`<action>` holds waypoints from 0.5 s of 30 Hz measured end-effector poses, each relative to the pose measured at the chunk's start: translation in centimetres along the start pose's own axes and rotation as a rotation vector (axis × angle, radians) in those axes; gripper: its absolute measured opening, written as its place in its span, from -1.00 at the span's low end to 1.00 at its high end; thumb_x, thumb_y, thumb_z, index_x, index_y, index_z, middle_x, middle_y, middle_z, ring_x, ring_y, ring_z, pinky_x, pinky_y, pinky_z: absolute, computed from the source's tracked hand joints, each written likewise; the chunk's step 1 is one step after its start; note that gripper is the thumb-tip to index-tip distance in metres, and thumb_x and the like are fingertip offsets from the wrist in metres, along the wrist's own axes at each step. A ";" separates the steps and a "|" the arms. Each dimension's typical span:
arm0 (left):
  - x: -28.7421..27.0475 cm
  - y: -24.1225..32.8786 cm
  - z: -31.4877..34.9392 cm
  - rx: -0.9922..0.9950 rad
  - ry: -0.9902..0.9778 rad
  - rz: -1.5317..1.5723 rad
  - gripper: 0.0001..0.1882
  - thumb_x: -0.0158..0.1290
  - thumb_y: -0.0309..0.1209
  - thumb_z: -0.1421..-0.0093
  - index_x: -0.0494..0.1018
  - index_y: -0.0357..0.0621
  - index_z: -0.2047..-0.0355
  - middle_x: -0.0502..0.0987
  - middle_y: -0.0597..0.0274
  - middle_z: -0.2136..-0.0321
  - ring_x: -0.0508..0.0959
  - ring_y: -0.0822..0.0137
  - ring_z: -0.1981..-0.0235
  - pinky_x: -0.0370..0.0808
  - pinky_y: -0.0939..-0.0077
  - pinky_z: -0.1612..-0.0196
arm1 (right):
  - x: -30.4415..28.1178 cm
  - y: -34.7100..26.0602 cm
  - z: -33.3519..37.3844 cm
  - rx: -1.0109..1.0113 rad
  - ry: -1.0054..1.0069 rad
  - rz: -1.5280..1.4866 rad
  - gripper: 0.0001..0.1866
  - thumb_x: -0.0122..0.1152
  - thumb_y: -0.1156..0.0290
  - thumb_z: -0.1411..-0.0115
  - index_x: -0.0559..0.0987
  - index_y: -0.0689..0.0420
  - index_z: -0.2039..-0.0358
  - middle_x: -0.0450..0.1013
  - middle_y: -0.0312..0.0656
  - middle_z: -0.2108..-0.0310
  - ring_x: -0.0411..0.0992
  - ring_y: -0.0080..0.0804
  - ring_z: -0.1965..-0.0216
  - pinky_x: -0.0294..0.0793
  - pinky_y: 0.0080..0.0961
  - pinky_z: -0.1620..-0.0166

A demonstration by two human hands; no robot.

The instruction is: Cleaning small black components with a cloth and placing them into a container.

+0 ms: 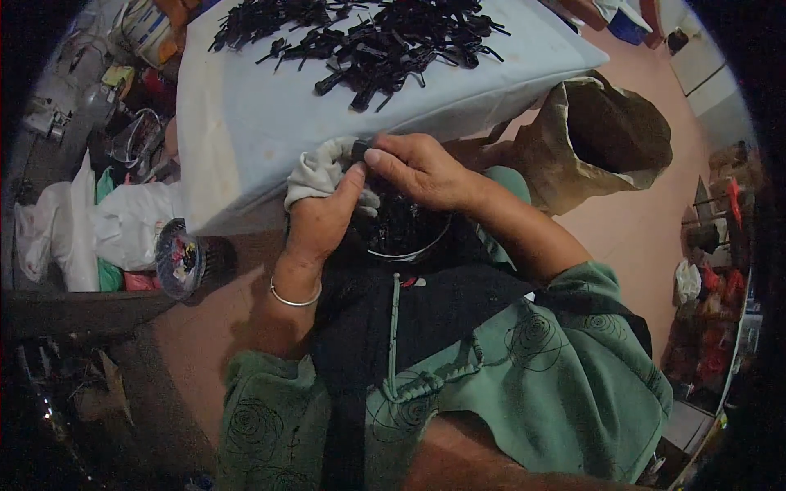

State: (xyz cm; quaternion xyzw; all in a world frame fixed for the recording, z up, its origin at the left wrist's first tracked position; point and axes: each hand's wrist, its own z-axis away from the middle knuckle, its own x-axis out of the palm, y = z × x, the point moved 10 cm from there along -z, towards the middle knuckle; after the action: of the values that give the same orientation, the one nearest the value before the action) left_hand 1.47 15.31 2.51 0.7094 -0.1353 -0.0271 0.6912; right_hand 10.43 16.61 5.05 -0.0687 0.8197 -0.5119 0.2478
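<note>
- Reddish floor [622, 237] surrounded a white-covered worktop [270, 106], with clutter crowding both sides of the frame.
- Near the middle, the right hand [422, 172] pinched a small black piece [360, 150] between thumb and bent forefinger.
- Touching it from the left, the left hand [321, 221] pressed its thumb toward fingers hidden in pale cloth [315, 176], possibly a glove; both hands met there, probably to steady the piece, and the cloth perhaps guarded the skin.
- Just below the hands, a round container with a pale rim [409, 257] held dark parts, seemingly kept close for an easy reach.
- Across the top of the frame, a loose heap of black parts [409, 49] lay on the worktop, likely spread so single ones could be picked out.
- At upper right, a brown sack [544, 151] gaped open on the floor.
- At left, a dark basket [165, 255] holding colourful scraps stood beside white plastic bags [135, 221].
- No brand, label or writing could be read anywhere.
</note>
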 end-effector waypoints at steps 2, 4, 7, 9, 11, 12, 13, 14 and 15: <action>-0.1 0.4 0.2 0.092 0.053 -0.146 -0.74 -0.09 -0.55 -0.10 0.27 -0.24 0.16 0.39 0.28 0.43 0.43 0.54 0.57 0.42 0.71 0.55 | 0.6 1.0 0.0 0.065 -0.037 -0.003 -0.70 -0.07 0.29 -0.16 0.38 0.28 0.56 0.23 -0.18 0.73 0.13 -0.60 0.61 0.25 -0.47 0.51; -0.6 0.6 0.3 0.182 0.109 -0.291 -0.74 -0.09 -0.56 -0.09 0.27 -0.24 0.16 0.40 0.28 0.43 0.44 0.54 0.56 0.41 0.72 0.56 | 1.2 1.8 0.2 0.130 -0.077 -0.007 -0.70 -0.09 0.29 -0.17 0.37 0.28 0.55 0.24 -0.19 0.72 0.13 -0.60 0.60 0.25 -0.47 0.50; -0.4 2.1 0.8 0.434 0.185 -0.760 -0.75 -0.07 -0.55 -0.07 0.31 -0.25 0.19 0.42 0.25 0.42 0.45 0.48 0.48 0.42 0.62 0.48 | 2.0 2.8 0.5 0.224 -0.099 -0.133 -0.70 -0.16 0.27 -0.22 0.38 0.21 0.52 0.19 -0.44 0.65 0.10 -0.71 0.56 0.17 -0.66 0.50; -0.5 2.2 0.6 0.409 0.178 -0.550 -0.75 -0.03 -0.52 -0.04 0.35 -0.26 0.23 0.45 0.18 0.39 0.45 0.37 0.38 0.41 0.52 0.33 | 1.8 3.1 0.6 0.217 -0.035 -0.253 -0.70 -0.16 0.27 -0.22 0.39 0.21 0.51 0.20 -0.46 0.64 0.12 -0.72 0.57 0.18 -0.68 0.52; 0.1 2.3 0.2 0.209 0.113 -0.306 -0.76 -0.02 -0.53 -0.03 0.36 -0.27 0.24 0.45 0.15 0.39 0.44 0.33 0.36 0.39 0.48 0.28 | 0.9 2.2 0.9 0.220 -0.031 -0.291 -0.72 -0.14 0.28 -0.21 0.39 0.21 0.51 0.21 -0.44 0.65 0.13 -0.71 0.58 0.19 -0.68 0.52; 0.5 1.0 0.1 0.003 0.055 -0.061 -0.76 -0.01 -0.53 -0.02 0.37 -0.28 0.25 0.45 0.11 0.38 0.43 0.30 0.33 0.37 0.45 0.23 | 0.8 1.9 0.9 0.226 -0.035 -0.331 -0.73 -0.12 0.30 -0.20 0.40 0.22 0.50 0.21 -0.43 0.66 0.14 -0.71 0.59 0.20 -0.67 0.53; 0.4 0.8 0.2 0.002 0.047 -0.058 -0.76 -0.01 -0.53 -0.02 0.37 -0.28 0.25 0.45 0.11 0.38 0.43 0.30 0.33 0.37 0.45 0.23 | 0.7 1.9 1.0 0.228 -0.029 -0.327 -0.73 -0.12 0.30 -0.20 0.40 0.22 0.50 0.21 -0.43 0.66 0.14 -0.71 0.59 0.20 -0.67 0.53; 0.2 1.8 -0.2 0.132 0.058 -0.318 -0.74 -0.02 -0.54 -0.03 0.35 -0.27 0.22 0.44 0.13 0.36 0.43 0.32 0.32 0.37 0.47 0.22 | -0.6 1.6 0.8 0.171 0.053 -0.140 -0.75 -0.07 0.30 -0.17 0.41 0.22 0.49 0.25 -0.39 0.67 0.17 -0.70 0.59 0.23 -0.65 0.53; 0.3 2.9 -0.3 0.275 0.072 -0.572 -0.72 -0.02 -0.55 -0.04 0.34 -0.25 0.19 0.44 0.14 0.35 0.43 0.33 0.32 0.37 0.49 0.22 | -1.9 0.7 0.7 0.110 0.132 0.055 -0.77 -0.02 0.30 -0.14 0.42 0.23 0.48 0.29 -0.34 0.67 0.19 -0.68 0.59 0.25 -0.63 0.53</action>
State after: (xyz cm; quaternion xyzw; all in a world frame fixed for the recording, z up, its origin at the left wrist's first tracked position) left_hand 1.37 15.51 5.38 0.8060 0.0919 -0.1764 0.5575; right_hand 12.55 17.03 4.87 0.0011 0.8065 -0.5525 0.2107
